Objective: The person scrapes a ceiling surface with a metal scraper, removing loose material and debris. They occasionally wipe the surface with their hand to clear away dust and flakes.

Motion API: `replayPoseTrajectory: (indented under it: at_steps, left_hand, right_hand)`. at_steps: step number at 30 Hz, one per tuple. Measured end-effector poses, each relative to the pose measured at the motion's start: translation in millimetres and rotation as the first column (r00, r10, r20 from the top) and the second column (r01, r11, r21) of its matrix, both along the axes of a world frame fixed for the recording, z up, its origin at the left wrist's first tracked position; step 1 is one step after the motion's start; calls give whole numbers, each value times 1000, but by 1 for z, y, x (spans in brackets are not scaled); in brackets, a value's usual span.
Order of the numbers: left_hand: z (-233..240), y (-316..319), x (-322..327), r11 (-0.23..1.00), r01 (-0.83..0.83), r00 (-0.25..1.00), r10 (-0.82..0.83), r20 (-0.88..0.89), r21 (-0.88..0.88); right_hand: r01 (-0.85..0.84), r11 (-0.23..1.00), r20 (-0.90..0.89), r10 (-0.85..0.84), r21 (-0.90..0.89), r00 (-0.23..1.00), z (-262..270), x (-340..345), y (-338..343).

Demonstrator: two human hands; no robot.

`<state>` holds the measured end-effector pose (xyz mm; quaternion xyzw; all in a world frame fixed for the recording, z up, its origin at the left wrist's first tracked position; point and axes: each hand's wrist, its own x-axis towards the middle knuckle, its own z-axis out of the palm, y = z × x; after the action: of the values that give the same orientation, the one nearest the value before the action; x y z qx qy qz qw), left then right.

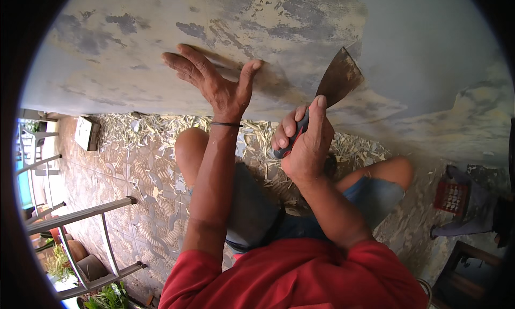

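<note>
My right hand (307,142) grips the black and red handle (295,136) of a putty knife. Its wide, stained metal blade (341,79) points up toward the wall; whether the edge touches it I cannot tell. My left hand (219,81), fingers spread and holding nothing, is at the patchy wall (161,31); contact is unclear. A dark band (226,124) circles the left wrist. Cream coating, partly stripped, shows grey patches beneath, with smoother pale blue-grey paint (418,39) to the right. Curled paint flakes (157,132) litter the floor along the wall's foot.
My bent knees flank the flakes on the patterned tile floor (116,188). At left are a metal ladder (80,220), potted plants (106,297) and a white-topped box (85,132). A red crate (451,198) stands at right, beside what looks like someone's trousered legs (466,228).
</note>
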<state>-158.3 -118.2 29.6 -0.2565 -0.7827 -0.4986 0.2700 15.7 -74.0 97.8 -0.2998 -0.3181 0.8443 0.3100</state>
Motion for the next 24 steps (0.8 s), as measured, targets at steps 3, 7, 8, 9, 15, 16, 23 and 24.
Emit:
replayPoseTrajectory:
  at_steps: [3,7,8,9,15,16,23,24]
  left_hand:
    - [-3,-1,-2,1000,3,999,-2,-36,15]
    - [-3,-2,0,1000,8,1000,-8,-23,12]
    - [-4,0,3,1000,11,1000,-11,-13,8]
    - [0,2,2,1000,15,1000,-14,-14,11]
    - [-1,0,-1,999,20,1000,-20,-24,29]
    - [-2,-2,0,1000,16,1000,-15,-19,24]
    - [0,1,0,999,9,1000,-9,-11,36]
    - [0,0,1,999,19,1000,-20,12,39]
  right_hand:
    - [-164,984,87,157,75,984,-9,7,-9]
    - [-6,997,16,5,80,1000,-5,0,6]
    - [-31,998,22,30,60,999,-8,3,0]
    - [-56,997,16,55,47,998,-8,5,-7]
    - [114,993,-41,-113,42,993,13,-1,25]
    - [106,993,-55,-104,44,993,17,1,24]
    - [-129,992,99,129,-5,987,-14,7,-7]
    - [-97,995,89,99,-32,991,-11,2,-8]
